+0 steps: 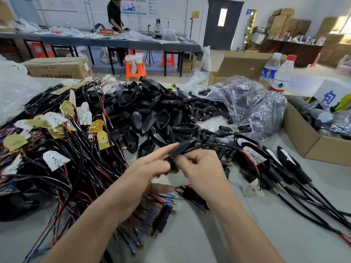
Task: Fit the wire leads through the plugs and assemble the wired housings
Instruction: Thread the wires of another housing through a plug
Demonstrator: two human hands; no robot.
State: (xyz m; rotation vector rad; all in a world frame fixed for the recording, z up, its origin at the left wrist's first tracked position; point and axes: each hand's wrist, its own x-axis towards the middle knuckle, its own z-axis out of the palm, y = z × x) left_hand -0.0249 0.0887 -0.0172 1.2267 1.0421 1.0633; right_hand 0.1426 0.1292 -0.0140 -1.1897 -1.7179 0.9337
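Note:
Both my hands hold one black housing (179,151) above the table's middle. My left hand (152,164) grips its lower end, fingers stretched along its side. My right hand (201,168) curls round it from the right, where a black cable (214,146) runs off. A heap of empty black housings (150,109) lies behind. Wire leads with small LED boards (57,137) are piled at the left. Loose black plugs (207,111) spill from a plastic bag (247,103). Wired housings (266,160) lie in a row at the right.
Plugs on red and black leads (161,219) lie under my forearms. An open cardboard box (313,141) of parts stands at the right edge. Two water bottles (275,73) stand behind the bag. A person works at a long table (95,41) far back.

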